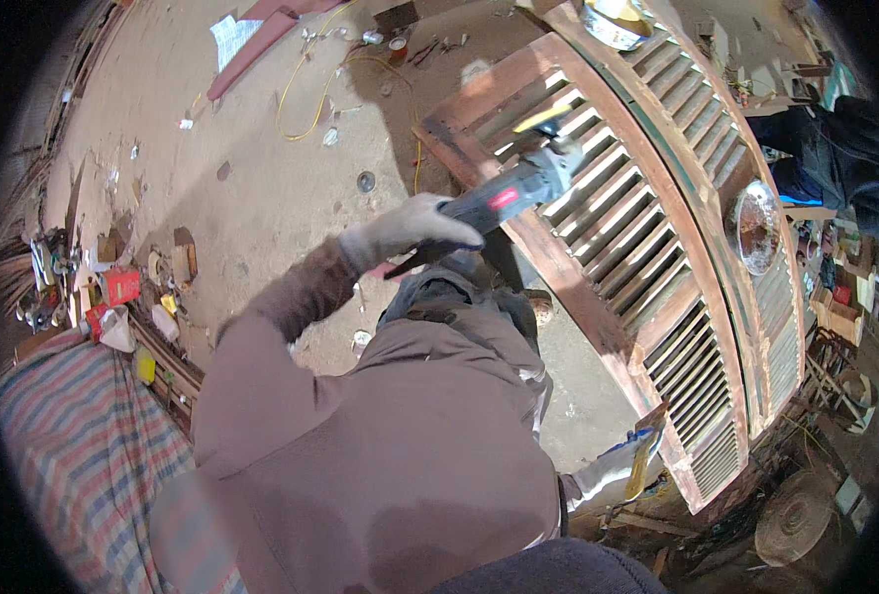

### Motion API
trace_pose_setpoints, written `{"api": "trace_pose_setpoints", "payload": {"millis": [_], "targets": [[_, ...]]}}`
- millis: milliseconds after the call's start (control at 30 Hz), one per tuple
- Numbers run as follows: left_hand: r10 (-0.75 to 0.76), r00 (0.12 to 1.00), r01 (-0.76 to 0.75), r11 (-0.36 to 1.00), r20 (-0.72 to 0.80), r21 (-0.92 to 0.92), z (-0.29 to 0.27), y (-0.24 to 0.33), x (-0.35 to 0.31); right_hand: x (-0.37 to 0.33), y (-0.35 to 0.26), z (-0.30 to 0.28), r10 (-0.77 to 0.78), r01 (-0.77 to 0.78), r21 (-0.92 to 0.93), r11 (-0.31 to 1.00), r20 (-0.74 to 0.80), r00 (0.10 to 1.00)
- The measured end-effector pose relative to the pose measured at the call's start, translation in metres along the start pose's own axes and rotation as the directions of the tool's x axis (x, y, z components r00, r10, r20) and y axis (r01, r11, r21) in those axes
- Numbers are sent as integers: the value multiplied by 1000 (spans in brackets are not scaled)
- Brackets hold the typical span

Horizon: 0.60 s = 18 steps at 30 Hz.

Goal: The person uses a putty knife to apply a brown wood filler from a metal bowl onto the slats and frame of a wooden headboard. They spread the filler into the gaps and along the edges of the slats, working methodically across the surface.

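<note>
My left hand (414,233), in a pale work glove, is closed round the body of a dark angle grinder (499,201). The grinder's head and yellow-edged disc (543,120) are over the upper slats of a louvred wooden shutter (613,233). Whether the disc touches the wood or spins, I cannot tell. Down at the shutter's near right end, my right hand (613,473), gloved in white and blue, grips a flat tool with a yellowish handle (640,465). The tool's exact kind is unclear; it lies close against the shutter's edge.
A second louvred shutter (692,104) lies alongside, carrying a tub (618,22) and a clear round dish (757,228). A yellow cord (315,124) trails over the floor. At far right is a dark-clothed person (850,163). Striped cloth (93,445) covers something at lower left.
</note>
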<state>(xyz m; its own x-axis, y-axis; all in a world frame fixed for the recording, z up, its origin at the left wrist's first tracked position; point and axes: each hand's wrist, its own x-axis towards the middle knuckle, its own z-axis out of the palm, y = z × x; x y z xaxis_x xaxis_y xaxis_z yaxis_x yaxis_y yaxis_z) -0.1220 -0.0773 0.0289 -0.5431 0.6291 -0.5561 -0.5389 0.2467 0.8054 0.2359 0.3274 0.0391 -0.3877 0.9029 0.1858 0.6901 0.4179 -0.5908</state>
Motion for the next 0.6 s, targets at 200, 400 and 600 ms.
{"api": "trace_pose_setpoints", "payload": {"millis": [200, 400, 600], "targets": [[-165, 958, 69, 927, -236, -368, -13, -45, -109, 45, -25, 30, -108, 115, -34, 993, 161, 981], [-154, 947, -156, 547, -281, -822, -34, -119, -100, 104, -43, 60, -313, 341, -90, 936, 233, 921], [-207, 919, -242, 378, -337, -893, -59, -209, -59, 119, -101, 69, -320, 365, -105, 925, 304, 897]]}}
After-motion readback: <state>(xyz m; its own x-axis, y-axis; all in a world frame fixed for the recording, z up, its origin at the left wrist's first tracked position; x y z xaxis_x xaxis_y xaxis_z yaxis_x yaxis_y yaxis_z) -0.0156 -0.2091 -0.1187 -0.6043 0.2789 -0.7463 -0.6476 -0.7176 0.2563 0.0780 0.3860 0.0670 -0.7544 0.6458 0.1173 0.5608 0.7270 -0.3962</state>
